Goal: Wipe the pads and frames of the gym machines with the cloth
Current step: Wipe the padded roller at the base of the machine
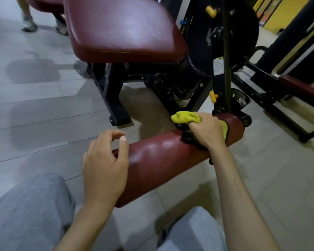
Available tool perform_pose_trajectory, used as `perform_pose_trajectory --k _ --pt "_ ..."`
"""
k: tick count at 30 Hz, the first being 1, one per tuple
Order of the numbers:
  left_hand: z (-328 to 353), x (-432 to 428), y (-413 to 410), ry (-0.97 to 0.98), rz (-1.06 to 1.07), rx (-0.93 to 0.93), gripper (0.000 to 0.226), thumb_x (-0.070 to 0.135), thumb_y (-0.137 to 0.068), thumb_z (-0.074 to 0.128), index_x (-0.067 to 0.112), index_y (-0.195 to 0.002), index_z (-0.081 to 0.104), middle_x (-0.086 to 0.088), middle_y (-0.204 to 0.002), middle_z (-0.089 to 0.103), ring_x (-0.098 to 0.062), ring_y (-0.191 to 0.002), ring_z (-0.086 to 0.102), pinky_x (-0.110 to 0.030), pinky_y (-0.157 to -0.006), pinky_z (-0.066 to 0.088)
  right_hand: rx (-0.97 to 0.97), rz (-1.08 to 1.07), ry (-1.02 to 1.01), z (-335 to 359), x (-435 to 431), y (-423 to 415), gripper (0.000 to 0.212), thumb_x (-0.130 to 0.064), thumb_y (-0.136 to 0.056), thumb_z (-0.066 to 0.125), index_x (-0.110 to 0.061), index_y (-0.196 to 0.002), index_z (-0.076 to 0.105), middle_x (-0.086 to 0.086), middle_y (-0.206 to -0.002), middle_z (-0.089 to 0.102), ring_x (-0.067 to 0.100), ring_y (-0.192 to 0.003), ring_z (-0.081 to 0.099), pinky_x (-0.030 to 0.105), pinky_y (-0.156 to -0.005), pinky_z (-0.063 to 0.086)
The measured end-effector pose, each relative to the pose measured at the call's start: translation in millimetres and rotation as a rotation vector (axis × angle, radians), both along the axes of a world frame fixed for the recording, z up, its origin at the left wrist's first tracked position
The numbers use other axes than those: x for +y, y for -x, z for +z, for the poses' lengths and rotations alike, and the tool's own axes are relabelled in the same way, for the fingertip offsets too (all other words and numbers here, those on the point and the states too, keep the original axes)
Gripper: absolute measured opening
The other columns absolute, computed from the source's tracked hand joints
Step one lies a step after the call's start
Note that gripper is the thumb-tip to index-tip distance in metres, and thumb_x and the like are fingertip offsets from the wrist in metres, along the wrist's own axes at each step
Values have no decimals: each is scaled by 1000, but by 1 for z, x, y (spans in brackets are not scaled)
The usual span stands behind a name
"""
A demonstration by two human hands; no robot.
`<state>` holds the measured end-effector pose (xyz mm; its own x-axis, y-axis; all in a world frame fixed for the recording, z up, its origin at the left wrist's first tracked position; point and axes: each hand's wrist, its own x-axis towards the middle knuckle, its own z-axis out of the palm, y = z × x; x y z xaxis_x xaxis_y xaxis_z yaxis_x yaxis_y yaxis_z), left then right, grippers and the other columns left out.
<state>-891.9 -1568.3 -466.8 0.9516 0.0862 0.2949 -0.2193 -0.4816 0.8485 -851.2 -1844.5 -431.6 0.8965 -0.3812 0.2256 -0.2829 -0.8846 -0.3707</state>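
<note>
Your right hand (pixel 206 129) grips the soft, light cloth (pixel 186 117) bunched against the firm, slick roller pad (pixel 158 160); left hand (pixel 105 165) hovers, loosely curled, holding nothing.

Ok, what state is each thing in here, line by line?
roller pad: glossy, cloth on its far part.
yellow cloth: bunched, pressed on roller pad.
right hand: grips yellow cloth.
left hand: loosely curled, empty, above roller pad's near end.
seat pad: no hand on it.

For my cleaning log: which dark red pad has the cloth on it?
The low roller pad in front: the right hand holds the yellow cloth on it. The wide seat pad and the far-right pad carry none.
</note>
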Motion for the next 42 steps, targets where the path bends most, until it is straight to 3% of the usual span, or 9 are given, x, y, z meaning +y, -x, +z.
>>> perform_pose_trajectory --k 6,11,15,20,25,29,32,37,42 --pt "-6 3 -3 175 36 64 16 35 -100 44 35 -108 59 16 -109 62 -13 -109 58 -38 -86 46 53 261 214 1 99 16 30 -48 -74 47 -24 -84 63 3 -79 69 37 -85 62 41 -64 44" --pt "-8 4 -2 131 29 72 17 22 -101 47 36 -109 54 15 -109 59 -8 -104 55 -20 -74 39 477 282 141 9 129 -35 35 -47 -86 57 -24 -109 71 11 -114 69 39 -107 62 39 -77 41" --pt "-5 4 -2 88 35 16 13 29 -101 48 34 -111 53 19 -110 57 -6 -107 54 -27 -83 38 731 209 195 7 119 -61 60 -55 -90 57 -15 -134 62 15 -139 60 37 -126 56 39 -89 41" --pt "-2 3 1 134 21 -3 26 53 -104 33 37 -112 52 20 -110 57 -3 -107 53 -26 -83 39 516 240 287 -1 117 -42 42 -49 -90 54 -16 -111 68 13 -117 68 38 -106 61 40 -78 40" --pt "-1 4 1 254 -6 -8 38 56 -104 27 32 -110 56 16 -106 61 -6 -106 57 -23 -81 42 222 248 293 -1 114 -9 23 -42 -90 52 -23 -84 62 5 -87 68 37 -87 61 39 -65 36" --pt "-3 5 0 288 -6 30 39 56 -104 28 31 -109 57 14 -106 63 -5 -105 58 -19 -79 40 -201 249 83 -16 107 33 24 -43 -89 50 -23 -84 61 -3 -79 64 27 -78 59 41 -65 39" --pt "-3 7 0 289 -18 37 33 53 -105 30 32 -108 56 15 -104 61 -4 -102 57 -19 -77 40 -430 268 -120 -35 106 64 23 -28 -90 57 -16 -104 71 -2 -101 70 22 -96 64 47 -84 49" --pt "-4 8 -1 261 -9 42 24 49 -106 33 35 -106 53 16 -100 59 -6 -98 57 -19 -75 39 -392 352 -115 -31 90 57 30 -24 -88 57 -16 -111 75 -1 -107 73 24 -101 67 49 -88 51" --pt "-3 8 -1 269 -1 43 27 50 -105 33 33 -105 54 16 -102 59 -6 -102 56 -23 -81 43 -266 15 -123 -16 76 23 26 -35 -78 48 -22 -85 69 0 -68 64 26 -68 58 48 -65 50"
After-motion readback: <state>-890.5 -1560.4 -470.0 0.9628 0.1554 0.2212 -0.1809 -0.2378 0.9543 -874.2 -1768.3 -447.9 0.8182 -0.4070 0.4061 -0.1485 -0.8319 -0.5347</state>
